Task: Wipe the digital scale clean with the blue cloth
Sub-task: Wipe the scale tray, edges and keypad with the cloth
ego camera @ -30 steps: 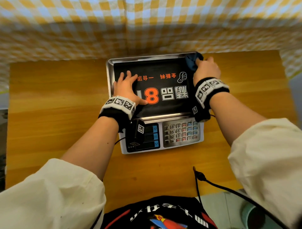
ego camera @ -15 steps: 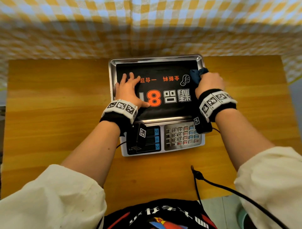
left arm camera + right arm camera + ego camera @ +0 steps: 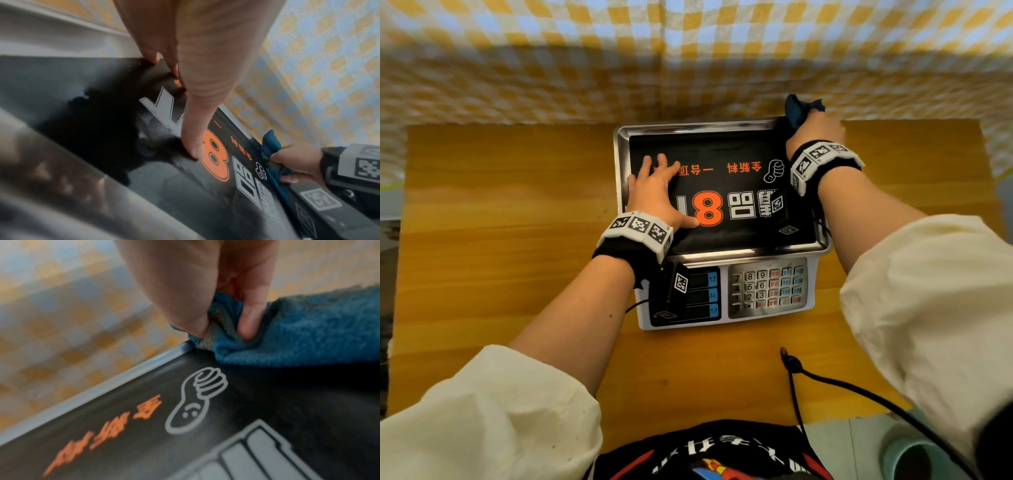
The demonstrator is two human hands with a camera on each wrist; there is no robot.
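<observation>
Head view: the scale stands on the wooden table, its far edge near the checkered cloth. The left hand lies flat, fingers straight, on the scale's black pan. The right hand grips the blue cloth at the pan's far right corner. A black cable crosses the near table edge.

Left wrist view: the thumb presses the pan.

Right wrist view: thumb and fingers pinch the bunched cloth on the rim.

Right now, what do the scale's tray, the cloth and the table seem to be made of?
Scale tray: apparently polished steel, since its rim shines like a mirror; a black printed sheet covers its middle.
Blue cloth: soft looped fabric, likely microfibre or terry; fuzzy pile shows.
Table: wood or wood-look laminate; it has yellow grain streaks.
</observation>
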